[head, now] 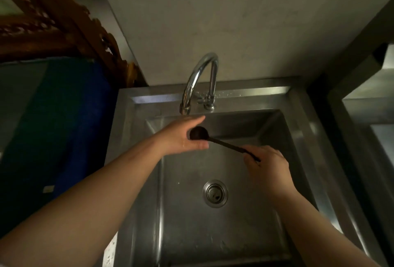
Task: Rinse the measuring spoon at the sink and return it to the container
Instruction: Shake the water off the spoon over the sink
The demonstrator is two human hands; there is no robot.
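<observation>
Right hand [264, 164] pinches the measuring spoon [213, 139] handle; its bowl sits between left hand [181, 136] curled fingers

Both hands are working over the sink [298, 130], below the faucet [199, 83] spout. The right hand [265, 165] is pinching the handle end of the dark spoon [215, 139], right of the spout. The left hand [183, 135] is cupping the spoon's bowl, thumb and fingers around it, just under the spout. Water flow cannot be confirmed. The drain [215, 193] is lying in the basin floor, nearer the camera than the hands.
</observation>
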